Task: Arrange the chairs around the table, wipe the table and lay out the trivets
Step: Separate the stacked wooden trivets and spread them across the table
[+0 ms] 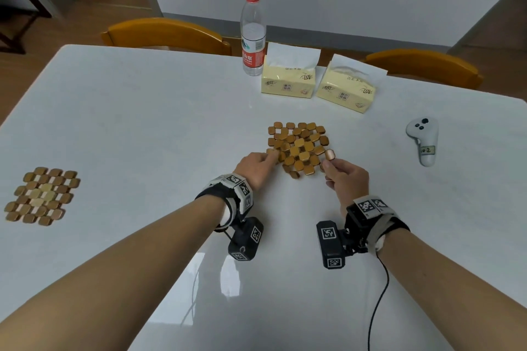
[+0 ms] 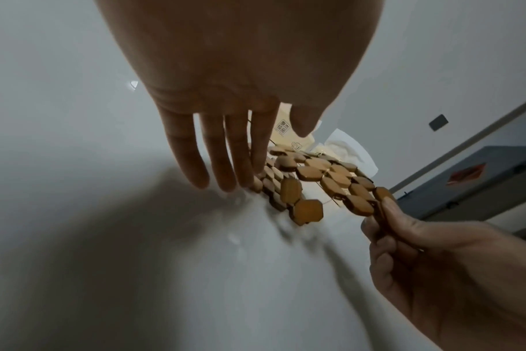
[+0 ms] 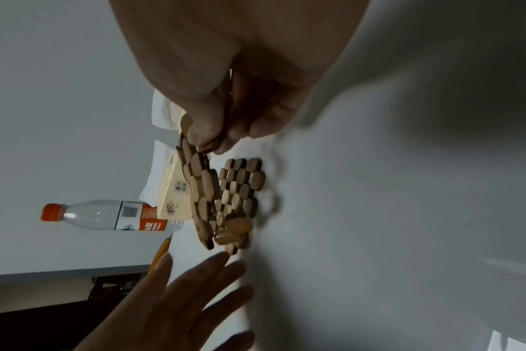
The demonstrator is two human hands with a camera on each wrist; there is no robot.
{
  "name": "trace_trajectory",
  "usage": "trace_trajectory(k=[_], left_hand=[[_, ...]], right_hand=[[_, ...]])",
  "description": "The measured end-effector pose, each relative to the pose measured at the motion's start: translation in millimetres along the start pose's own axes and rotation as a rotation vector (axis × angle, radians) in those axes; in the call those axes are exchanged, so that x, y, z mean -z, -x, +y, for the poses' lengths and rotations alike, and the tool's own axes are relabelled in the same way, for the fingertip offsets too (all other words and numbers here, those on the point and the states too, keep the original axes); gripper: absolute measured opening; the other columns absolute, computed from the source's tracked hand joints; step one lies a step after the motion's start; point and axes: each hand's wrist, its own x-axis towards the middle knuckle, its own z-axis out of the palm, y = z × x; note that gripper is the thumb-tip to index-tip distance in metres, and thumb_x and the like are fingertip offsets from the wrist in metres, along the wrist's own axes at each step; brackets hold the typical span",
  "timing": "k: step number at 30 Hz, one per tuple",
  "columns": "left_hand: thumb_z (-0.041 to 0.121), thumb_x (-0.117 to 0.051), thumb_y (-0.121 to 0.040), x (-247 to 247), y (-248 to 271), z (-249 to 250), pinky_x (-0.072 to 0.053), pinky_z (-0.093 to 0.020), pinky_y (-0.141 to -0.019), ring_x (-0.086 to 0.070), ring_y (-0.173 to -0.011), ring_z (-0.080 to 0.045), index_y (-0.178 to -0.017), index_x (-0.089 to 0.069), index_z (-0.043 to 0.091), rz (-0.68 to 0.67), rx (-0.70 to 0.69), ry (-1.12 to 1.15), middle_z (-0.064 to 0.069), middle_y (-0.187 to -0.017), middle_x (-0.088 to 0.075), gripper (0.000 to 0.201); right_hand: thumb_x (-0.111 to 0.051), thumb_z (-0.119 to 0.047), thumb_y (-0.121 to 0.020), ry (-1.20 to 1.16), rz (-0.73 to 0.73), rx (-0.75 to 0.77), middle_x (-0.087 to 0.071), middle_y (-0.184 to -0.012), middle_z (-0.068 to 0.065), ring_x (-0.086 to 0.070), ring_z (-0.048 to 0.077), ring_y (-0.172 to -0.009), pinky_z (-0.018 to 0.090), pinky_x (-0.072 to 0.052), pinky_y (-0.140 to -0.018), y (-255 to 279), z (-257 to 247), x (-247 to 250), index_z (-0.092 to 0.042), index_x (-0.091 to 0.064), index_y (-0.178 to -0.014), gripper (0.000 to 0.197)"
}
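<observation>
White worktop (image 1: 142,111), mid-right: top trivet (image 1: 298,148), its 3 o'clock corner pinched and lifted in right hand (image 1: 346,177) grip; left hand (image 1: 256,168) flat-fingered on 9 o'clock edge, second trivet (image 3: 241,187) beneath.

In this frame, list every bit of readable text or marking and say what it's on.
"山泉": red label of the water bottle, partly turned away; the small print is unreadable.
"原木纯品": square stamp on the left tissue pack; its script logo is too stylised to read.
Right tissue pack: same stamp, blurred.
White controller: sticker reads roughly "2", otherwise unclear.
Wrist cameras: square coded markers, no words.
</observation>
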Motion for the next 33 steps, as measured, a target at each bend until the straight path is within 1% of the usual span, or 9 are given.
trace_trajectory(k=[2,6,9,14,18,21,26,30,33], left_hand=[[0.051,-0.048,-0.094,-8.2,10.5,-3.0,-0.052,-0.038,-0.08,-0.065,-0.092,-0.027,-0.099,-0.068,0.011,-0.018,0.024,0.17,-0.01,-0.101,-0.07,0.044],[0.013,-0.066,-0.089,-16.6,33.5,-11.8,-0.053,-0.025,-0.059,-0.064,-0.074,-0.02,-0.088,-0.061,0.009,0.032,0.036,0.451,-0.01,-0.087,-0.066,0.007],[-0.002,-0.062,-0.089,-19.1,55.0,-27.2,-0.059,-0.03,-0.063,-0.066,-0.057,-0.014,-0.086,-0.057,0.009,0.032,0.031,0.57,-0.007,-0.077,-0.065,0.013],[0.005,-0.065,-0.09,-26.4,87.1,-58.3,-0.061,-0.034,-0.064,-0.069,-0.065,-0.018,-0.09,-0.059,0.011,0.041,0.026,0.441,-0.004,-0.073,-0.067,0.008],[0.011,-0.07,-0.084,-30.3,95.2,-73.6,-0.059,-0.041,-0.078,-0.068,-0.078,-0.033,-0.086,-0.066,0.016,0.073,0.052,0.236,-0.003,-0.071,-0.06,0.007],[0.005,-0.072,-0.079,-34.5,91.5,-75.1,-0.057,-0.035,-0.082,-0.066,-0.08,-0.024,-0.094,-0.07,0.012,0.128,0.098,0.196,0.0,-0.074,-0.063,0.016],[0.009,-0.077,-0.076,-46.6,78.3,-73.9,-0.058,-0.032,-0.08,-0.068,-0.079,-0.019,-0.092,-0.071,0.013,0.27,0.054,0.16,-0.003,-0.082,-0.07,0.018],[0.022,-0.073,-0.076,-50.4,80.8,-76.2,-0.054,-0.028,-0.076,-0.065,-0.081,-0.014,-0.091,-0.068,0.024,0.309,0.025,-0.08,0.007,-0.083,-0.069,0.016],[0.03,-0.072,-0.078,-48.8,83.2,-77.5,-0.053,-0.03,-0.076,-0.063,-0.082,-0.015,-0.098,-0.067,0.024,0.314,0.027,-0.161,0.007,-0.088,-0.068,0.022]], right_hand=[[-0.07,-0.012,-0.087,-0.012,-0.041,0.014,-0.068,-0.07,-0.003,-0.057,0.007,-0.059,0.023,-0.054,-0.065,18.4,1.0,4.3,-0.018,-0.072,-0.084,0.007],[-0.069,-0.01,-0.087,0.061,-0.197,0.014,-0.071,-0.075,0.002,-0.061,0.008,-0.065,0.025,-0.054,-0.068,47.0,8.1,12.0,-0.008,-0.074,-0.091,0.006],[-0.069,-0.017,-0.088,0.099,-0.326,-0.063,-0.072,-0.082,0.008,-0.063,0.014,-0.073,0.031,-0.055,-0.076,60.9,14.7,16.5,-0.009,-0.073,-0.088,0.009],[-0.064,-0.009,-0.09,0.194,-0.335,-0.046,-0.063,-0.069,0.01,-0.056,0.016,-0.06,0.022,-0.053,-0.058,85.0,36.1,12.2,-0.008,-0.07,-0.079,0.012],[-0.068,-0.005,-0.085,0.234,-0.297,-0.048,-0.067,-0.068,0.01,-0.059,0.018,-0.059,0.029,-0.053,-0.06,94.9,62.7,10.6,-0.014,-0.071,-0.075,0.014],[-0.069,0.001,-0.084,0.134,-0.253,-0.116,-0.07,-0.079,0.013,-0.066,0.016,-0.061,0.027,-0.055,-0.06,96.7,75.5,9.1,-0.005,-0.071,-0.085,0.006],[-0.075,-0.002,-0.08,0.112,-0.146,-0.109,-0.073,-0.085,0.014,-0.072,0.021,-0.071,0.033,-0.061,-0.07,91.9,85.6,9.2,-0.012,-0.071,-0.079,0.011],[-0.079,-0.014,-0.078,0.274,-0.097,-0.041,-0.073,-0.077,0.002,-0.072,0.019,-0.072,0.037,-0.061,-0.071,84.9,90.3,14.2,-0.019,-0.071,-0.079,0.01],[-0.08,-0.026,-0.075,0.474,-0.086,0.021,-0.07,-0.075,-0.007,-0.069,0.016,-0.071,0.03,-0.058,-0.069,84.5,88.2,18.6,-0.023,-0.068,-0.08,0.013]])
